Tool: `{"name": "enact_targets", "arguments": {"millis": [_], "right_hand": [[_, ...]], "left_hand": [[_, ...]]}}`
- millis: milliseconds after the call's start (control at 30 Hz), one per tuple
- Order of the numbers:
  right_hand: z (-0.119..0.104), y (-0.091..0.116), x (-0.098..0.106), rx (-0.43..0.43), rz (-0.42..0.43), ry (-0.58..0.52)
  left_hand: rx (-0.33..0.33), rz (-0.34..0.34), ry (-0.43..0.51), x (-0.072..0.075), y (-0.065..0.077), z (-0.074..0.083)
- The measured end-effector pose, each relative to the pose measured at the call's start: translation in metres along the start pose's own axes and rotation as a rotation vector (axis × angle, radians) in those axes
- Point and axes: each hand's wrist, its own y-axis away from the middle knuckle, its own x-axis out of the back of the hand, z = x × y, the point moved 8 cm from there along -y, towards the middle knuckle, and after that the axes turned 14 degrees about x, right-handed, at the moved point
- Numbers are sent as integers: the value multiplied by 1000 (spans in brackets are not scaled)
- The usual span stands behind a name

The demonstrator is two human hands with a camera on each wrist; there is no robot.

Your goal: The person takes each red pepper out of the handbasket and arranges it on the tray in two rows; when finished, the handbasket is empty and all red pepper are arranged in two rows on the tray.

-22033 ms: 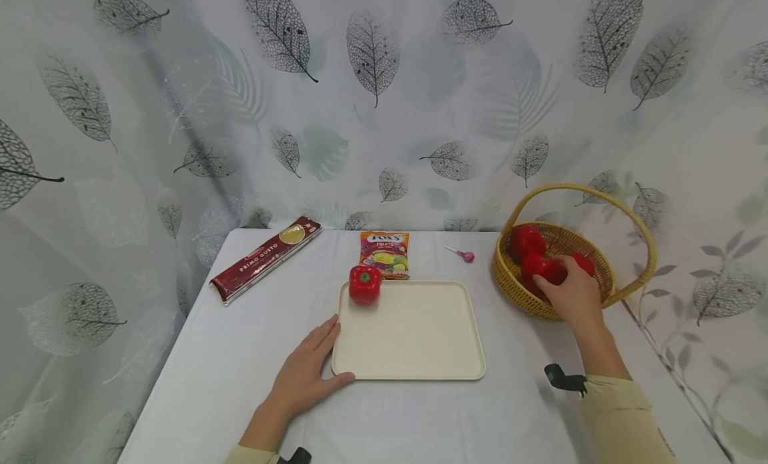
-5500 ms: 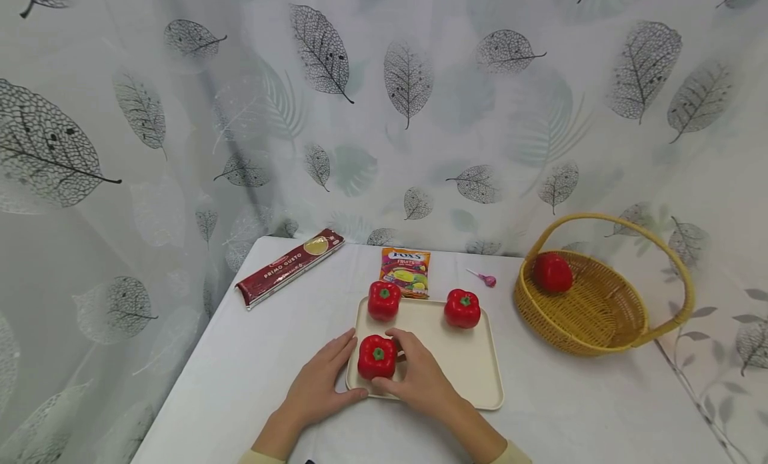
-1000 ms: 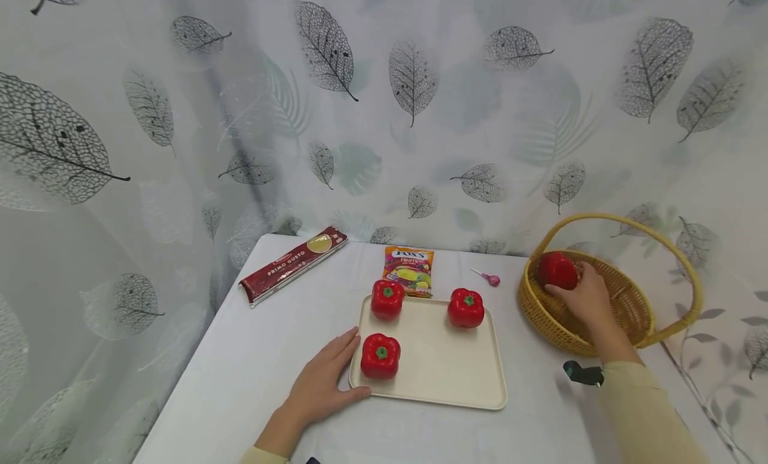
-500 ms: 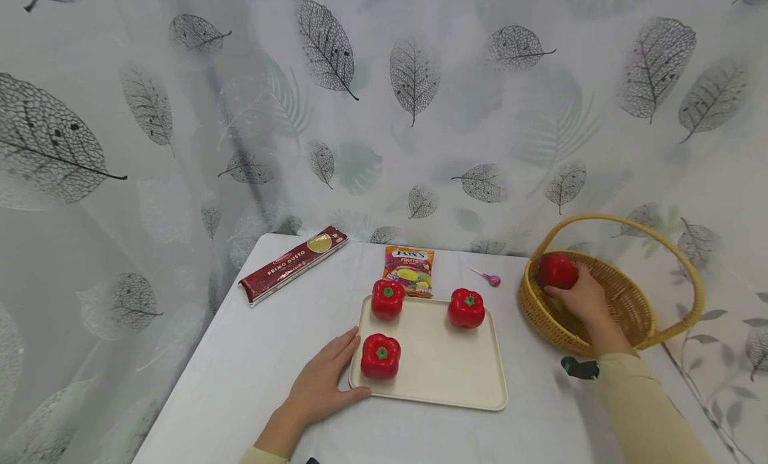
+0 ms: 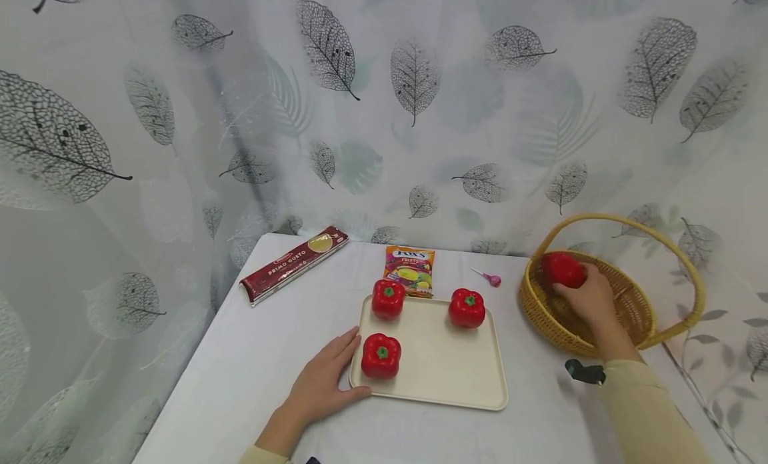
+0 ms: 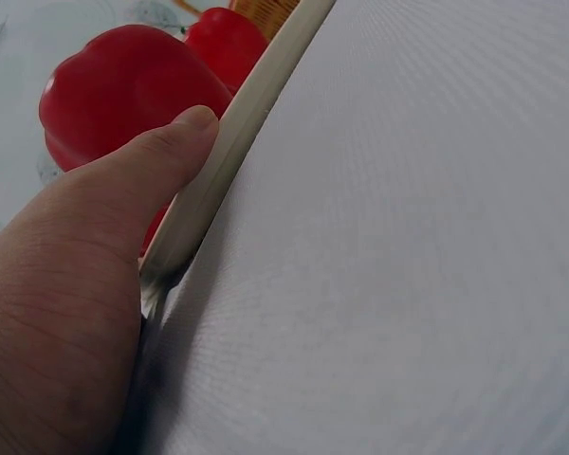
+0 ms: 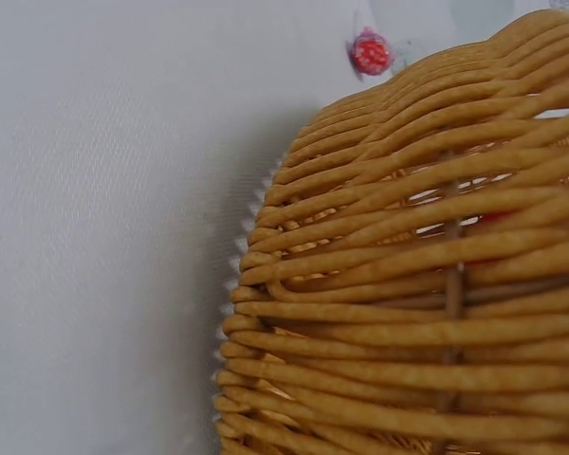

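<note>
My right hand [image 5: 593, 299] grips a red bell pepper [image 5: 563, 269] inside the wicker basket [image 5: 543, 321] at the right; its fingers are partly hidden behind the pepper. Three more red bell peppers rest on the cream tray [image 5: 444, 377]: one at the back left [image 5: 388, 300], one at the back right [image 5: 467, 309], one at the front left [image 5: 381, 356]. My left hand [image 5: 324, 379] touches the tray's front left corner, fingers straight along the left side, thumb at the front edge. The left wrist view shows that thumb [image 6: 161, 152] against the tray rim [image 6: 242, 118].
Behind the tray lies a FOX'S Fruits candy bag [image 5: 410, 269]. A lollipop [image 5: 493, 280] is between it and the basket. A dark red Primo Gusto pack [image 5: 294, 265] lies at the back left. The basket handle [image 5: 678, 251] arches high over the basket.
Since 22 seconds ago, two more peppers have come onto the tray from the basket. In the last half second the pepper in my right hand has shifted slightly right and tipped. My left hand stays put.
</note>
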Motion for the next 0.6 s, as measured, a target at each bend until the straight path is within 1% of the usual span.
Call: {"name": "enact_targets", "arguments": {"millis": [100,400,600], "right_hand": [[-2,3,4,-3,26,-2],[-6,13,16,-65,68,-33],[-12,16,21,-40,107,-38]], "left_hand": [[-1,4,1,0,0,1],[4,10,-2,0,0,1],[7,1,-2,-1,0,1]]}}
